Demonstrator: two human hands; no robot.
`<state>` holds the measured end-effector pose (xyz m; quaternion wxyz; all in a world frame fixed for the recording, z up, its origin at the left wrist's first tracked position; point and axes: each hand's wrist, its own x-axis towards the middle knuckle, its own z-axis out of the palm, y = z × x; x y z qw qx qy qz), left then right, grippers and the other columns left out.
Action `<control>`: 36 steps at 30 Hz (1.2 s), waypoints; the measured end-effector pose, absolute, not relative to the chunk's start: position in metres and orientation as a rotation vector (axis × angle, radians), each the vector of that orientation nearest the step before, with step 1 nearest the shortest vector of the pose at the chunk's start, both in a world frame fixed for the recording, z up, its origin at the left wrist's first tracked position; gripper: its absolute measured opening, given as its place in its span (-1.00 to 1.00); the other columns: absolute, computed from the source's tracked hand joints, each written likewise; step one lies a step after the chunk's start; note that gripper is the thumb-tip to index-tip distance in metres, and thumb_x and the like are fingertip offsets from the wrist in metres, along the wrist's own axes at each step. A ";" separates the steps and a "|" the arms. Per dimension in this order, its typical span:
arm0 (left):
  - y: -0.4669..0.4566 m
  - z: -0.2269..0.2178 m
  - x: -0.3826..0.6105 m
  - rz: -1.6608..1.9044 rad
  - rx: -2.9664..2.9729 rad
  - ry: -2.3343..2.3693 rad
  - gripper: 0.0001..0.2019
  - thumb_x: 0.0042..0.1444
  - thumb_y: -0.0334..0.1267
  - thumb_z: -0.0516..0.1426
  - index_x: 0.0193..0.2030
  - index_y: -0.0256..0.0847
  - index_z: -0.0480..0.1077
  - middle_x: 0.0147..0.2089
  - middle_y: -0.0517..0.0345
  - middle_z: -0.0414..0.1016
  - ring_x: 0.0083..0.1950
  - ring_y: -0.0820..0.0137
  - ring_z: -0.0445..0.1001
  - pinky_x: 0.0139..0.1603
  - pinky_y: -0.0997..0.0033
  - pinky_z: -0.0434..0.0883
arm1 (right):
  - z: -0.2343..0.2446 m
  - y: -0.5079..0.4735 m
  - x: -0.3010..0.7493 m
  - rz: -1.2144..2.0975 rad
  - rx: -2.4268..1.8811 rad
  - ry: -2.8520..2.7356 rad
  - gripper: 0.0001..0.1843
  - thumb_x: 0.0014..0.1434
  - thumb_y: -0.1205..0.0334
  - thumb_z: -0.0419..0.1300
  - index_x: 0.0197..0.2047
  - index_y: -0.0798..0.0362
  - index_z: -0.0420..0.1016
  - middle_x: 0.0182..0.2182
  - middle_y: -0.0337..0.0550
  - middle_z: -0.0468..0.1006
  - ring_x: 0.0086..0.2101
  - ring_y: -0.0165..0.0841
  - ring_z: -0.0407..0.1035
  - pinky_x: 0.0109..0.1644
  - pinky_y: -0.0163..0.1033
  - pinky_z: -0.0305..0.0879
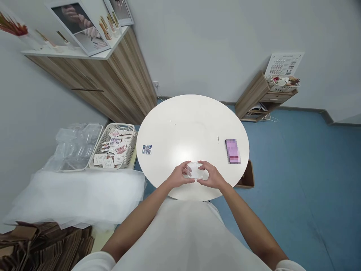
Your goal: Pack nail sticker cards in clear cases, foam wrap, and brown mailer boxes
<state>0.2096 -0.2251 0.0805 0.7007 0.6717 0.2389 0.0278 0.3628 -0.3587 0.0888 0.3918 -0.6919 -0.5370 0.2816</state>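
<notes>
Near the front edge of the white round table, both my hands hold a small clear plastic box. My left hand grips its left end between thumb and fingers. On the opposite end, the thumb and fingers of my right hand are closed in the same way. Whether the box contains anything cannot be made out. A small card of dark blue patterned press-on nails lies at the table's left side. Toward the right lies a pink-purple packet, blurred by pixelation.
Left of the table stand a white basket of nail cards and a bin of clear plastic boxes. White packing sheets and flattened cardboard lie nearer. A brown bin is under the table's right edge; a wooden cabinet stands behind left.
</notes>
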 end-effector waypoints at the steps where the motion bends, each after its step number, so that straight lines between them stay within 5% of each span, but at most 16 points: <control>1: -0.226 0.080 0.211 0.059 1.460 0.519 -0.23 -0.26 -0.22 0.28 0.14 -0.14 0.07 -0.15 0.09 0.32 -0.23 0.42 0.37 -0.22 0.35 0.36 | 0.087 -0.359 0.364 0.726 -1.751 -1.348 -0.58 -0.22 0.20 0.26 -0.22 0.00 0.31 -0.01 -0.03 0.31 -0.15 -0.25 0.31 -0.16 -0.13 0.28; 9: -0.230 0.071 0.220 0.066 1.320 0.479 -0.29 -0.26 -0.25 0.29 0.08 -0.20 0.14 -0.21 0.08 0.34 -0.20 0.40 0.38 -0.20 0.33 0.35 | 0.076 -0.362 0.369 0.755 -1.711 -1.211 -0.59 -0.26 0.18 0.28 -0.27 0.01 0.32 -0.12 -0.06 0.37 -0.35 -0.36 0.29 -0.26 -0.17 0.26; 28: -0.238 0.059 0.219 0.086 1.235 0.447 -0.37 -0.26 -0.27 0.29 0.04 -0.18 0.24 -0.18 0.07 0.33 -0.29 0.47 0.38 -0.21 0.31 0.35 | 0.069 -0.364 0.377 0.982 -1.638 -0.891 -0.63 -0.23 0.11 0.29 -0.31 0.03 0.35 -0.28 -0.14 0.44 -0.41 -0.42 0.26 -0.32 -0.26 0.21; 34: -0.236 0.049 0.212 0.051 1.211 0.573 -0.22 -0.20 -0.30 0.27 0.19 -0.12 0.03 -0.21 0.13 0.33 -0.32 0.52 0.39 -0.18 0.32 0.33 | 0.077 -0.348 0.393 1.079 -1.788 -0.694 -0.64 0.10 -0.07 -0.08 -0.35 0.04 0.32 -0.43 -0.18 0.46 -0.57 -0.49 0.22 -0.42 -0.30 0.18; 36: -0.237 0.045 0.210 0.073 1.227 0.600 -0.21 -0.20 -0.30 0.26 0.20 -0.11 0.00 -0.22 0.12 0.35 -0.32 0.51 0.40 -0.18 0.32 0.33 | 0.072 -0.341 0.393 1.044 -1.864 -0.615 -0.66 0.10 -0.05 -0.07 -0.28 0.03 0.30 -0.43 -0.19 0.47 -0.60 -0.50 0.19 -0.44 -0.31 0.18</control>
